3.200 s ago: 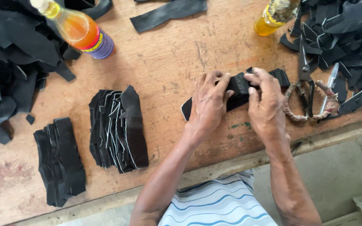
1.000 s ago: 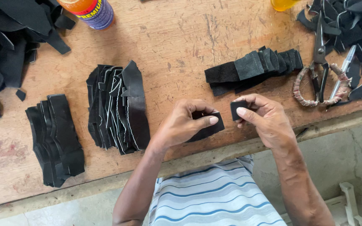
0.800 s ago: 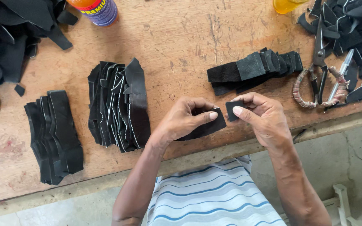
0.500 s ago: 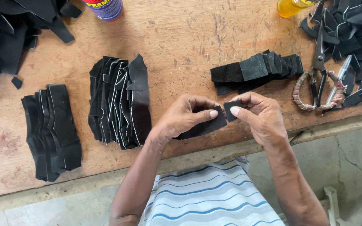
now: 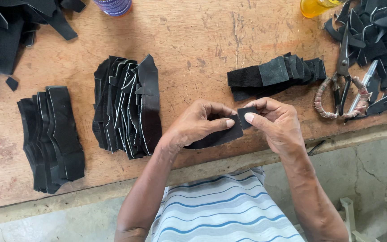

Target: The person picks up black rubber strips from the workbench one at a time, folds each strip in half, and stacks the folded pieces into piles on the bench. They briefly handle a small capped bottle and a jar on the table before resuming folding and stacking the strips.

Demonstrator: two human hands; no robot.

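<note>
At the bottom centre of the frame, a striped shirt [image 5: 220, 215] is seen, with both forearms extending up over the near edge of the wooden table [image 5: 193, 36].

Just above the table edge, at centre frame, 2 black leather pieces are held together. The longer leather strip [image 5: 216, 136] is pinched by the left hand [image 5: 193, 125], thumb on top and fingers curled beneath. The small leather piece [image 5: 247, 112] is pinched by the right hand [image 5: 276, 123] between thumb and forefinger. The 2 pieces are touching at their ends, slightly overlapped, between the 2 thumbs.

To the lower left, a flat stack of strips [image 5: 52, 136] is laid on the table. Just right of it, at left centre, a second stack of curved pieces [image 5: 128, 105] is fanned out, edges showing.

Above the hands, at right centre, a row of folded pieces [image 5: 276, 74] is laid across the table. To its right, a pair of scissors [image 5: 340, 87] with wrapped handles is laid closed beside a pile of scraps [image 5: 379, 40] in the upper right.

At the top edge, a yellow bottle [image 5: 314, 6] and a dark bottle [image 5: 113, 5] are partly visible. A second heap of scraps [image 5: 10, 31] fills the upper left.
</note>
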